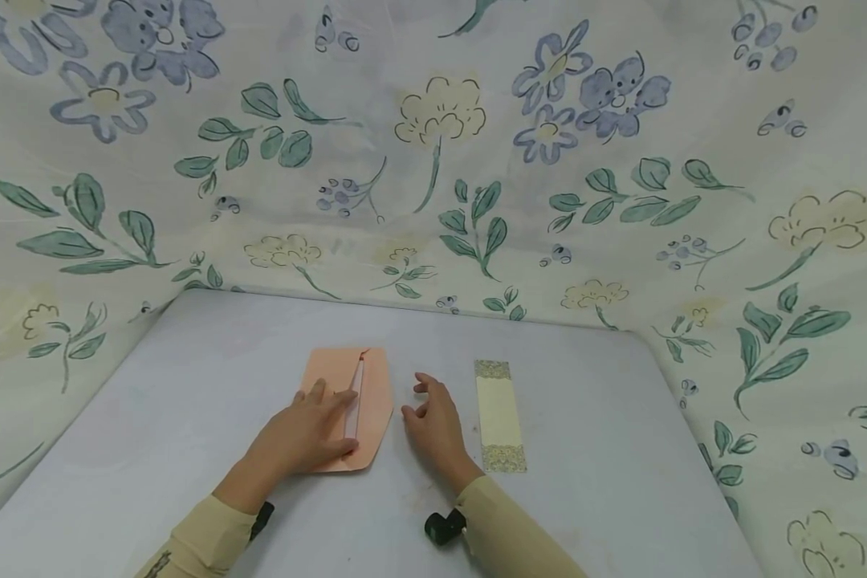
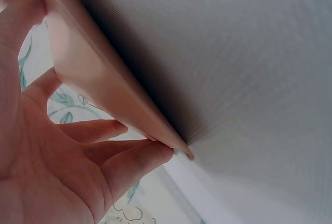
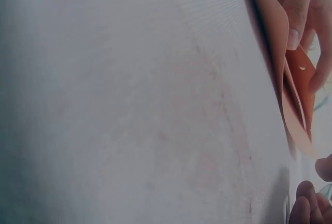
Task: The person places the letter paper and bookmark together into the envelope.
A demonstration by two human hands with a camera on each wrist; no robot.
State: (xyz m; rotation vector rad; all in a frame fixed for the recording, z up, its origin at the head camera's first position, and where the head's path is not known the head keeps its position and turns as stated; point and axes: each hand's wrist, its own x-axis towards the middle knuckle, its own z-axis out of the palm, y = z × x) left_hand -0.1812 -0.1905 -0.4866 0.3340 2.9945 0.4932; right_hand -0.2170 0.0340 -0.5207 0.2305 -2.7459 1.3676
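Observation:
A folded peach paper envelope [image 1: 376,381] lies on the white table, left of the middle in the head view. Its two flaps part along a narrow slit, where a pale strip [image 1: 355,405] shows. Spread over the envelope's left half, my left hand [image 1: 296,433] rests on the paper, thumb and forefinger tips at the slit. In the right wrist view the folded flaps [image 3: 301,76] stand a little apart under that hand. Just right of the envelope hovers my right hand [image 1: 433,425], its fingers loosely bent and holding nothing.
A cream paper strip [image 1: 499,409] with patterned gold ends lies right of my right hand. The white table [image 1: 600,449] has floral cloth [image 1: 433,185] behind it and at both sides. A black device [image 1: 444,527] sits at my right wrist.

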